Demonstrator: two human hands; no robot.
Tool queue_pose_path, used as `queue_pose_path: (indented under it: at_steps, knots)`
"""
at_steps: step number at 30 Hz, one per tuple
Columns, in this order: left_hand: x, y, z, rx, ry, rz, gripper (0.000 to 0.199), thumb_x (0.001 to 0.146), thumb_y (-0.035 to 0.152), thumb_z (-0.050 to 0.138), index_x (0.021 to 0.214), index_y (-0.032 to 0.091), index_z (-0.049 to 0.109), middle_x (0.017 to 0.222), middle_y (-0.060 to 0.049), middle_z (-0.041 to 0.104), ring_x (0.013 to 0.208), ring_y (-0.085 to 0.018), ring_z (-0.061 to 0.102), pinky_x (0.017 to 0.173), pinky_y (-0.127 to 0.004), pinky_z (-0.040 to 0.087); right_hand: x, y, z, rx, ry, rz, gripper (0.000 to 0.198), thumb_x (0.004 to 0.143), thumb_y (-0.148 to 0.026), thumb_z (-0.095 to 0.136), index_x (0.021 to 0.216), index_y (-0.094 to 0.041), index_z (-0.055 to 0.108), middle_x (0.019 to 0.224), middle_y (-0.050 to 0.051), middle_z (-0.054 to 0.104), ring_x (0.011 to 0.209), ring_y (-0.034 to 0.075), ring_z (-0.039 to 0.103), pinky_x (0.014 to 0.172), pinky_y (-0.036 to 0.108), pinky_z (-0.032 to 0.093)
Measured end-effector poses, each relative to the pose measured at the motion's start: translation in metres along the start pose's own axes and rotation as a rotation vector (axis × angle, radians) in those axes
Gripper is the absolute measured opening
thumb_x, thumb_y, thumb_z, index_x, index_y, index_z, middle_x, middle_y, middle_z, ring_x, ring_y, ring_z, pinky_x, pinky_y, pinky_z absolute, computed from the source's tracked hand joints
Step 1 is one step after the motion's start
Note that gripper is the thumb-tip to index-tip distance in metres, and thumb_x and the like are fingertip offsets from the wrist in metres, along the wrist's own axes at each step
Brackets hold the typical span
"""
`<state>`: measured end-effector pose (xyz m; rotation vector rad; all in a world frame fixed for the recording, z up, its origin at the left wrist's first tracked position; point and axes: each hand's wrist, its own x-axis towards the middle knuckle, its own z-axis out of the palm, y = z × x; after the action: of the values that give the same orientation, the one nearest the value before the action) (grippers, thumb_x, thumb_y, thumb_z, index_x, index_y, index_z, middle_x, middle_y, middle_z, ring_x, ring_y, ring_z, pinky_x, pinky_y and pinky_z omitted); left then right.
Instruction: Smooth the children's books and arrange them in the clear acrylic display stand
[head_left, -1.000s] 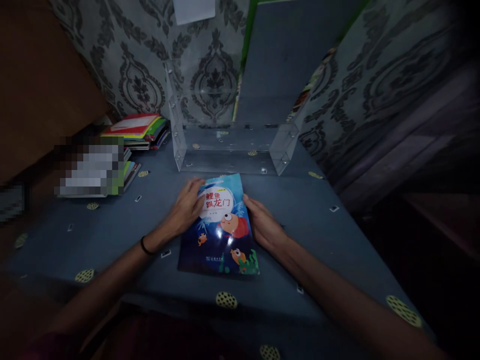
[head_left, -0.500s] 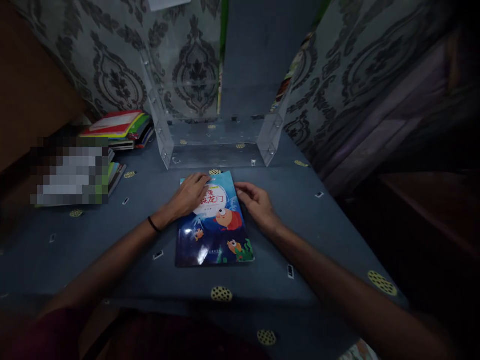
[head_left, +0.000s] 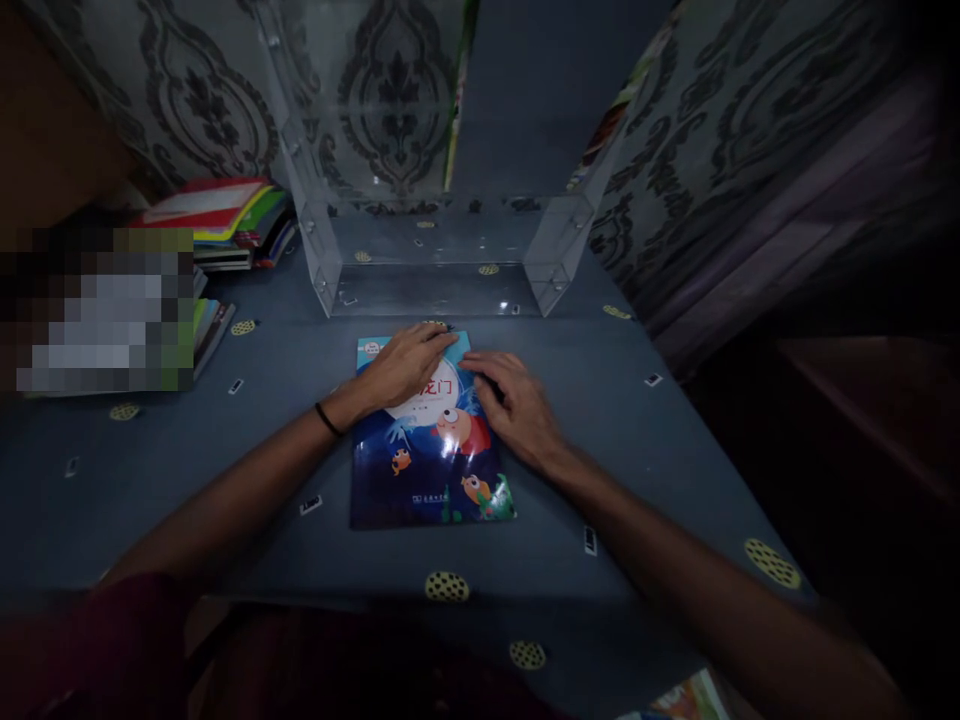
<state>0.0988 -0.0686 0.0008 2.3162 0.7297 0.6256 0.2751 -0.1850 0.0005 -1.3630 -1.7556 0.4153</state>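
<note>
A closed picture book (head_left: 416, 470) with a blue cover of orange cartoon fish lies flat on the cloth-covered table. My left hand (head_left: 405, 365) rests on the upper part of its cover, fingers stretched toward the top right corner and hiding part of the title. At the book's upper right edge is my right hand (head_left: 514, 405), its fingers extended and slightly bent, fingertips at the cover's edge. A dark band (head_left: 328, 418) circles my left wrist.
Behind the book stands a clear acrylic rack (head_left: 442, 292) with a large upright board or book (head_left: 562, 100) in it. Stacked books (head_left: 225, 230) lie at the left, beside a blurred-out pile (head_left: 105, 320). Patterned wallpaper (head_left: 217, 90) backs the table (head_left: 285, 560). A colourful item (head_left: 694, 695) shows below the front edge.
My left hand has slid right across the cover toward the top right corner. My right fingertips have moved onto the book's right edge. The view has shifted slightly.
</note>
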Motion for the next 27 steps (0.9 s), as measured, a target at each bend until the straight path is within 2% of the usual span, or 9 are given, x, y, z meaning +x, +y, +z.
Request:
queue_pose_path:
  at_steps: [3,9,13,17,22,27]
  knots:
    - [-0.001,0.001,0.001,-0.020,0.003,-0.024,0.032,0.092,0.019,0.054,0.119,0.024,0.068,0.136,-0.009,0.063,0.134,-0.029,0.049,0.118,-0.047,0.030,0.000,0.003,-0.001,0.016,-0.044,0.018,0.035,0.091,-0.019,0.048,0.112,-0.028,0.075,0.118,0.006,0.073,0.120,0.028,0.060,0.106,0.053,0.045]
    - [-0.001,0.002,0.001,-0.169,0.045,-0.056,0.025,0.090,0.022,0.059,0.111,0.024,0.071,0.132,-0.010,0.064,0.135,-0.029,0.050,0.120,-0.048,0.027,-0.012,0.001,-0.010,-0.007,-0.042,0.087,0.032,0.091,-0.021,0.052,0.112,-0.028,0.076,0.117,0.008,0.072,0.112,0.028,0.065,0.099,0.051,0.050]
    - [0.000,0.001,0.001,-0.138,0.034,-0.042,0.025,0.092,0.027,0.057,0.113,0.025,0.069,0.133,-0.008,0.064,0.134,-0.028,0.051,0.120,-0.048,0.028,-0.032,-0.009,-0.018,0.015,-0.057,0.079,0.029,0.091,-0.023,0.056,0.109,-0.030,0.077,0.113,0.008,0.072,0.110,0.028,0.065,0.097,0.052,0.052]
    - [0.000,0.001,0.001,-0.082,0.022,-0.031,0.028,0.092,0.023,0.054,0.115,0.023,0.070,0.133,-0.009,0.064,0.131,-0.028,0.052,0.119,-0.048,0.028,-0.060,-0.021,-0.025,0.073,-0.067,0.071,0.027,0.092,-0.024,0.057,0.110,-0.032,0.077,0.111,0.008,0.074,0.106,0.027,0.067,0.091,0.052,0.055]
    - [0.000,0.003,0.002,-0.134,0.059,-0.054,0.025,0.089,0.020,0.058,0.109,0.023,0.072,0.128,-0.009,0.066,0.130,-0.029,0.054,0.119,-0.048,0.027,-0.094,-0.034,-0.033,0.130,-0.068,0.015,0.029,0.091,-0.019,0.061,0.111,-0.032,0.077,0.106,0.007,0.075,0.104,0.025,0.069,0.089,0.047,0.058]
    - [-0.001,0.002,0.001,-0.099,0.038,-0.048,0.025,0.091,0.025,0.057,0.111,0.025,0.071,0.133,-0.008,0.064,0.133,-0.028,0.051,0.121,-0.048,0.025,-0.108,-0.040,-0.036,0.159,-0.072,-0.041,0.034,0.090,-0.014,0.063,0.115,-0.034,0.075,0.098,0.005,0.076,0.098,0.024,0.070,0.084,0.043,0.060]
